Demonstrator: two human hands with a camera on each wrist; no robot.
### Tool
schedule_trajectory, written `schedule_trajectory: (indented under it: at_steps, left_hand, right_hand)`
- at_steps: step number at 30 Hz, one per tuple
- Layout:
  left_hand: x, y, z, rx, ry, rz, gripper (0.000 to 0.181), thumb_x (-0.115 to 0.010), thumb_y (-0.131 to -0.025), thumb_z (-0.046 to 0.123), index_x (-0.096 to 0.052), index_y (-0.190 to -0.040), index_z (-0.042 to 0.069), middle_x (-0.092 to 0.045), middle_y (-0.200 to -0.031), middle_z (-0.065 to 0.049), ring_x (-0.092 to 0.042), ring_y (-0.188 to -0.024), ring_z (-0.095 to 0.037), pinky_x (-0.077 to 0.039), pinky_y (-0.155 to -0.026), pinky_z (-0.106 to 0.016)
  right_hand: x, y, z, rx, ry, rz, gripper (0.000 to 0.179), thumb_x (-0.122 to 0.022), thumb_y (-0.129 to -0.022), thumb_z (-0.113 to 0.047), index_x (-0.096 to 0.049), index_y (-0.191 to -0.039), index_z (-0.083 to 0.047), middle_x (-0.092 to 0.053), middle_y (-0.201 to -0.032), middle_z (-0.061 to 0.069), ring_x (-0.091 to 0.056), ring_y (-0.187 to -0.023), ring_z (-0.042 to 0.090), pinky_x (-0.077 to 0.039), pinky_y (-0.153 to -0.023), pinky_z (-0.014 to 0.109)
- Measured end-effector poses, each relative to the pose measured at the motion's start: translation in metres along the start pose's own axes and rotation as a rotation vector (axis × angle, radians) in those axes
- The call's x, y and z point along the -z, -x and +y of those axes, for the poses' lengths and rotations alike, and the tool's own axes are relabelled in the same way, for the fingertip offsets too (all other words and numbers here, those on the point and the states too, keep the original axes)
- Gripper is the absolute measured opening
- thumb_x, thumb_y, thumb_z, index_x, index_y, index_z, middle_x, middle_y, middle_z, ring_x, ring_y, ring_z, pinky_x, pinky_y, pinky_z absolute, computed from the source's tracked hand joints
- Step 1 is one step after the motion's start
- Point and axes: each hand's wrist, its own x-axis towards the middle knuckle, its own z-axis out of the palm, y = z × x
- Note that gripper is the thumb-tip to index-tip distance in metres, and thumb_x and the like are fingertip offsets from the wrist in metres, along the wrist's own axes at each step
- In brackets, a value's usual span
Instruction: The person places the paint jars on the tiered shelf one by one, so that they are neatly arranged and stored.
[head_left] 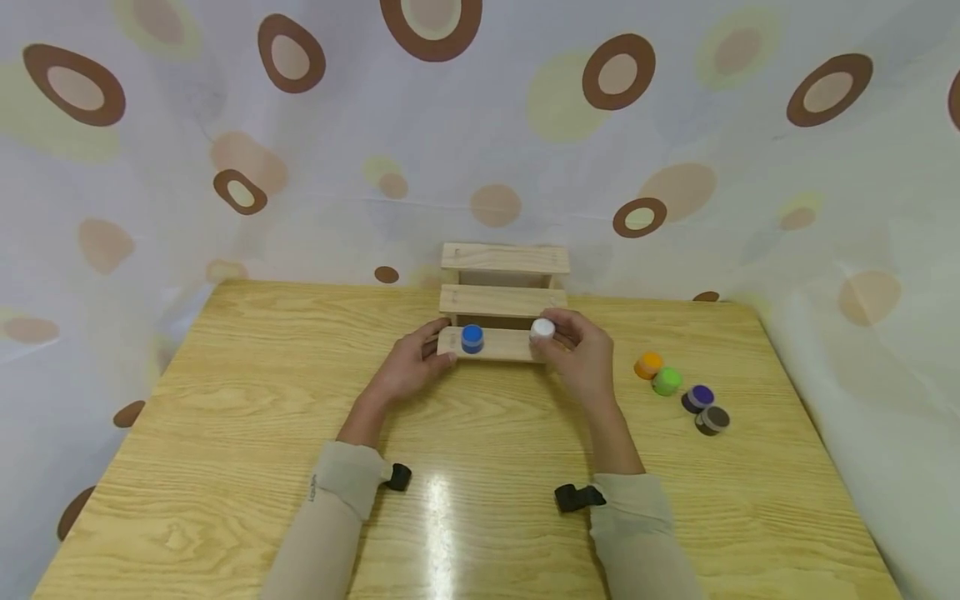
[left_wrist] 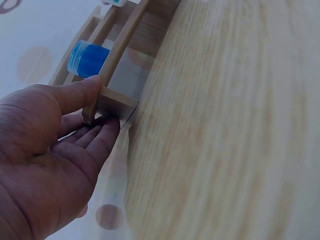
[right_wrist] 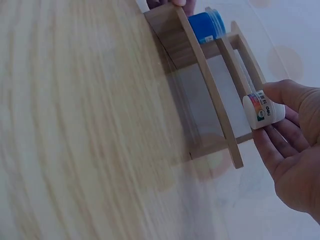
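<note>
A small wooden rack with three stepped planks (head_left: 502,343) stands at the table's back edge. My left hand (head_left: 408,367) grips the left end of its lowest plank, the thumb on the front edge and the fingers at the end piece (left_wrist: 117,102). A blue paint jar (head_left: 472,339) with a clear lid stands upright on that plank, near my left thumb. Between thumb and fingers, my right hand (head_left: 585,354) pinches a white paint jar (right_wrist: 264,109) with a printed label. In the right wrist view this jar is just above the lowest plank's right part, apart from it.
To the right on the wooden table (head_left: 247,400) stand several more jars: orange (head_left: 648,365), green (head_left: 667,382), purple (head_left: 698,398) and dark brown (head_left: 712,420). A patterned white sheet (head_left: 450,125) hangs behind the table and at its sides.
</note>
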Motion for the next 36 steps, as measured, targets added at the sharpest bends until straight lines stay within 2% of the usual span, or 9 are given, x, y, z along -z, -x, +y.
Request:
schedule_trajectory:
  at_steps: [3, 9, 16, 20, 25, 28, 32, 36]
  left_hand:
    - [0.000, -0.001, 0.001, 0.002, 0.003, 0.000, 0.070, -0.064, -0.107, 0.008, -0.028, -0.167, 0.003, -0.039, -0.165, -0.021, -0.047, -0.148, -0.033, -0.052, -0.111, -0.040]
    - [-0.002, -0.001, 0.003, 0.003, 0.002, -0.003, 0.069, -0.064, -0.107, 0.007, -0.029, -0.166, 0.003, -0.039, -0.166, -0.022, -0.047, -0.148, -0.033, -0.052, -0.112, -0.040]
    - [-0.004, -0.002, 0.003, 0.006, 0.012, -0.006, 0.069, -0.064, -0.107, 0.007, -0.029, -0.166, 0.003, -0.040, -0.165, -0.022, -0.048, -0.147, -0.034, -0.053, -0.111, -0.040]
    - [-0.004, -0.002, 0.002, -0.002, 0.011, -0.006, 0.069, -0.064, -0.107, 0.007, -0.030, -0.166, 0.003, -0.041, -0.164, -0.023, -0.048, -0.147, -0.035, -0.052, -0.111, -0.042]
    - [-0.003, -0.002, 0.001, 0.007, 0.004, -0.002, 0.069, -0.064, -0.107, 0.008, -0.029, -0.167, 0.004, -0.041, -0.164, -0.023, -0.048, -0.147, -0.035, -0.052, -0.111, -0.041]
    - [-0.002, -0.001, 0.001, 0.021, 0.001, 0.005, 0.069, -0.064, -0.107, 0.009, -0.030, -0.167, 0.005, -0.041, -0.164, -0.022, -0.048, -0.148, -0.034, -0.053, -0.111, -0.039]
    - [-0.001, -0.001, 0.001, 0.025, 0.005, 0.005, 0.069, -0.064, -0.107, 0.008, -0.030, -0.167, 0.004, -0.040, -0.165, -0.022, -0.047, -0.148, -0.034, -0.053, -0.111, -0.039]
    - [-0.001, -0.001, 0.000, 0.020, 0.005, 0.000, 0.069, -0.064, -0.107, 0.009, -0.030, -0.166, 0.004, -0.040, -0.165, -0.022, -0.047, -0.148, -0.034, -0.053, -0.110, -0.039]
  right_hand:
    - [-0.005, 0.001, 0.000, -0.031, 0.013, 0.008, 0.038, -0.083, -0.090, 0.002, -0.072, -0.127, 0.004, -0.072, -0.126, 0.019, -0.069, -0.119, 0.032, -0.059, -0.100, 0.027]
    - [-0.013, 0.004, 0.005, -0.069, 0.045, -0.025, 0.039, -0.080, -0.091, 0.003, -0.070, -0.129, 0.004, -0.071, -0.128, 0.019, -0.068, -0.122, 0.032, -0.059, -0.098, 0.025]
    - [-0.014, 0.004, 0.013, -0.042, 0.075, -0.039, 0.041, -0.081, -0.091, 0.003, -0.069, -0.129, 0.005, -0.070, -0.129, 0.020, -0.069, -0.122, 0.031, -0.058, -0.098, 0.023]
    - [-0.009, 0.004, 0.012, -0.053, 0.063, -0.061, 0.044, -0.083, -0.092, -0.003, -0.067, -0.133, 0.005, -0.069, -0.132, 0.018, -0.067, -0.125, 0.030, -0.057, -0.101, 0.026]
    - [0.009, 0.006, 0.011, -0.098, -0.004, -0.109, 0.049, -0.084, -0.094, -0.014, -0.066, -0.137, 0.001, -0.066, -0.137, 0.020, -0.064, -0.130, 0.032, -0.055, -0.107, 0.029]
    - [0.026, 0.005, 0.015, -0.082, -0.049, -0.109, 0.046, -0.081, -0.096, -0.012, -0.066, -0.137, 0.003, -0.065, -0.137, 0.023, -0.063, -0.130, 0.036, -0.054, -0.108, 0.029]
    - [0.050, 0.004, 0.022, -0.056, -0.071, -0.035, 0.045, -0.080, -0.097, -0.010, -0.066, -0.137, 0.003, -0.065, -0.137, 0.027, -0.062, -0.130, 0.037, -0.054, -0.107, 0.025]
    - [0.076, 0.007, 0.025, -0.082, -0.087, 0.073, 0.047, -0.081, -0.095, -0.010, -0.065, -0.138, 0.003, -0.065, -0.137, 0.025, -0.064, -0.127, 0.028, -0.053, -0.105, 0.021]
